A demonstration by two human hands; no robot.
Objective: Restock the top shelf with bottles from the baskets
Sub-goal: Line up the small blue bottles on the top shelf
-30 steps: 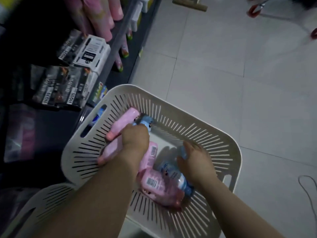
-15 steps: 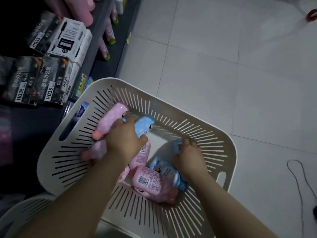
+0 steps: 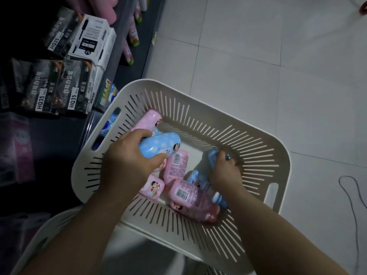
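A cream slotted basket (image 3: 258, 147) stands on the floor below me with several pink and blue bottles lying in it. My left hand (image 3: 127, 163) is closed around a blue bottle (image 3: 160, 145) and holds it just above the others. A pink bottle (image 3: 149, 121) lies behind it against the far left wall. My right hand (image 3: 224, 171) grips a second blue bottle (image 3: 213, 157) near the basket's right side. Another pink bottle (image 3: 188, 195) with a barcode lies under my right wrist.
A dark shelf unit (image 3: 127, 36) runs along the left, holding black and white boxes (image 3: 65, 92) and pink bottles. A second cream basket (image 3: 47, 231) sits at the lower left. The tiled floor (image 3: 258, 56) lies to the right, with a thin cable (image 3: 355, 205) on it.
My left hand has lifted the blue bottle up off the pink ones. My right hand has closed on a second blue bottle. The view has tilted slightly down toward the basket.
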